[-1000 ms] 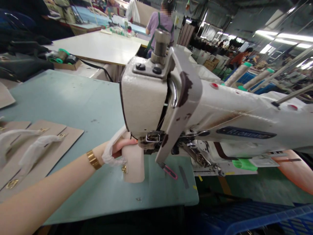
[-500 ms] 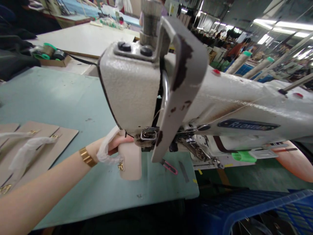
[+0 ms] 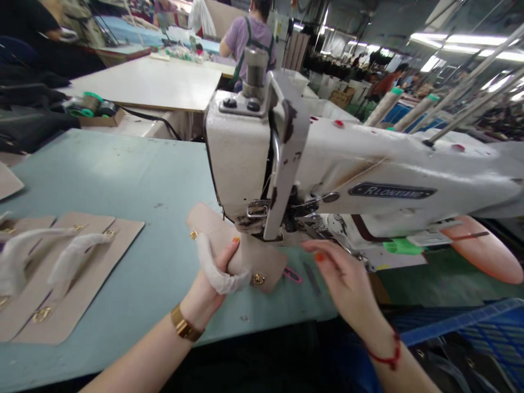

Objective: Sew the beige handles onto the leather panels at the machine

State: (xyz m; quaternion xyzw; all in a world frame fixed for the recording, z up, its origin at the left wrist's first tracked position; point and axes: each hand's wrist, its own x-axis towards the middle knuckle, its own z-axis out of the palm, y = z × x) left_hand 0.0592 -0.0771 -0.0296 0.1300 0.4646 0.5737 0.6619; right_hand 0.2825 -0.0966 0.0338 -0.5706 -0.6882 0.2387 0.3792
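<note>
A beige bag panel [image 3: 219,226] with gold hardware lies at a slant under the head of a white sewing machine [image 3: 239,158]. A handle [image 3: 213,273] wrapped in white film arches from the panel. My left hand [image 3: 215,278] grips the panel, thumb on top beside the handle, the other fingers mostly hidden. My right hand [image 3: 339,267] is off the panel's right end, beside the machine's needle area, fingers stretched out and holding nothing visible. Pink-handled thread snips [image 3: 292,275] lie between the panel and my right hand.
More beige panels [image 3: 92,278] with wrapped handles lie overlapped on the left of the green table [image 3: 135,180]. A box of thread spools [image 3: 92,106] stands behind. At lower right is a blue crate [image 3: 462,327] with dark items. A person in purple [image 3: 241,41] stands beyond the machine.
My right hand has come into view from the right. The panel has turned to a slant under the machine, and my left hand has moved right with it. The camera view has shifted back.
</note>
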